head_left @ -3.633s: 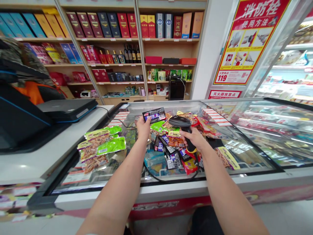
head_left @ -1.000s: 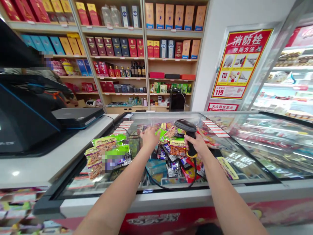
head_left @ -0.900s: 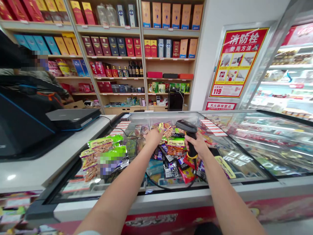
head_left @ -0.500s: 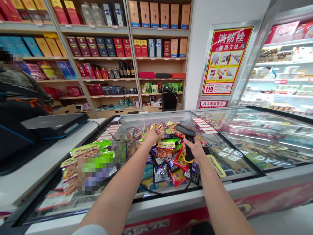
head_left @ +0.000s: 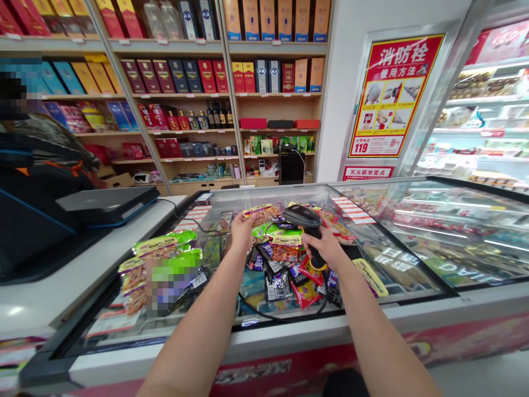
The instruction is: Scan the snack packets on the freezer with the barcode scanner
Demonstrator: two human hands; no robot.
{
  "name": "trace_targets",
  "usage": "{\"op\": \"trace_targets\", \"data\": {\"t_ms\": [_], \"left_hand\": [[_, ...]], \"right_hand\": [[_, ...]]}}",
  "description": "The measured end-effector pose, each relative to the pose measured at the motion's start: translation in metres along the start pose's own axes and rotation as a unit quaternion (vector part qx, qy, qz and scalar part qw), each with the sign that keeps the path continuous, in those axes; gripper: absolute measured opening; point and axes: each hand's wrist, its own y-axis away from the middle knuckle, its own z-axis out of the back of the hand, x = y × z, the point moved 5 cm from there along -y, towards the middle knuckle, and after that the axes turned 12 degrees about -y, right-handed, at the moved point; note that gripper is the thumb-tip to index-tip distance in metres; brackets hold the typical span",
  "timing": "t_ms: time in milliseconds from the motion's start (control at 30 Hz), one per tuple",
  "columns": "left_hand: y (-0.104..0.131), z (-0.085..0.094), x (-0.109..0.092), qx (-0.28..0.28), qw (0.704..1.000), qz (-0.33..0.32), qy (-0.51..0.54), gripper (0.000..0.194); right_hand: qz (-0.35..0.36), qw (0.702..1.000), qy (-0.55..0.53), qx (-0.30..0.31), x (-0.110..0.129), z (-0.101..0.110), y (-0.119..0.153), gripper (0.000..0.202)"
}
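My left hand [head_left: 242, 231] holds up an orange snack packet [head_left: 261, 212] above a heap of small snack packets [head_left: 285, 264] lying on the glass lid of a chest freezer [head_left: 409, 264]. My right hand [head_left: 326, 246] grips a black barcode scanner [head_left: 303, 218] by its handle, its head turned toward the lifted packet. The scanner's black cable [head_left: 281, 317] loops along the freezer's front edge. A second pile of green and orange packets [head_left: 161, 259] lies to the left on the lid.
A white counter [head_left: 49, 292] on the left carries a black register screen [head_left: 33, 220] and a flat black device [head_left: 109, 203]. A person stands behind it at far left. Shelves of boxed goods [head_left: 198, 77] fill the back wall. A red poster [head_left: 392, 94] and a refrigerated case [head_left: 483, 121] stand at right.
My left hand put a dark packet down on the left pile, reached into the heap and lifted an orange packet up beside the scanner. My right hand kept hold of the scanner.
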Motion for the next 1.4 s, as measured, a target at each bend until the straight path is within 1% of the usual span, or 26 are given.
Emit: {"op": "trace_targets", "data": {"t_ms": [67, 133, 233, 367, 467, 700, 833, 1067, 1267, 1400], "left_hand": [[-0.001, 0.004, 0.005, -0.037, 0.999, 0.003, 0.018, 0.044], [-0.002, 0.006, 0.008, -0.073, 0.997, -0.002, 0.023, 0.04], [-0.002, 0.005, 0.009, -0.099, 0.994, -0.015, 0.033, 0.034], [-0.001, 0.005, 0.007, -0.106, 0.994, -0.02, 0.029, 0.028], [0.0, 0.006, 0.007, -0.114, 0.993, -0.027, 0.018, 0.024], [-0.003, 0.005, 0.011, -0.107, 0.994, -0.023, 0.018, 0.027], [-0.003, 0.005, 0.012, -0.103, 0.994, -0.024, 0.025, 0.024], [-0.007, 0.006, 0.014, -0.101, 0.995, -0.02, 0.019, 0.02], [-0.005, 0.007, 0.011, -0.108, 0.994, -0.025, 0.025, 0.019], [-0.001, 0.007, 0.007, -0.095, 0.994, -0.03, 0.049, 0.024]], "right_hand": [[-0.016, 1.0, 0.006, 0.001, 0.004, -0.007, -0.002, 0.032], [-0.046, 0.999, 0.008, 0.017, 0.004, -0.014, -0.004, 0.033], [-0.069, 0.997, 0.002, 0.036, -0.001, -0.02, -0.007, 0.035], [-0.082, 0.997, 0.001, 0.014, -0.014, -0.018, -0.009, 0.035], [-0.073, 0.997, -0.002, 0.012, -0.018, -0.017, -0.008, 0.032], [-0.08, 0.997, -0.002, 0.01, -0.019, -0.017, -0.007, 0.031], [-0.068, 0.998, 0.002, 0.018, -0.018, -0.018, -0.007, 0.029], [-0.07, 0.997, 0.023, 0.018, -0.016, -0.019, -0.006, 0.03], [-0.059, 0.997, 0.032, 0.03, -0.017, -0.019, -0.006, 0.027], [-0.072, 0.996, 0.03, 0.032, -0.014, -0.026, -0.007, 0.031]]}}
